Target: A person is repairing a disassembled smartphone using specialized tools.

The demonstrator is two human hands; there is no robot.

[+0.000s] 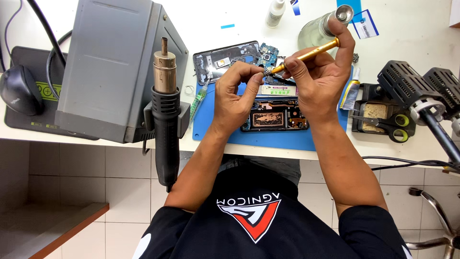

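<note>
My right hand (320, 72) grips a gold precision screwdriver (306, 55), forefinger resting on its end cap. My left hand (237, 93) pinches at the screwdriver's tip, fingers closed around something too small to make out. Both hands hover above a blue work mat (211, 122). Under them lies an opened phone body (278, 117) with its insides exposed. A grey phone frame (221, 60) and a blue circuit board (267, 52) lie just beyond the hands.
A grey hot-air station (110, 67) with its black nozzle handle (166, 120) stands at the left. A green syringe (197, 103), glue tube (350, 93), scissors (390, 123), a clear bottle (318, 29) and black lamp heads (421, 86) surround the mat. The desk edge runs below the mat.
</note>
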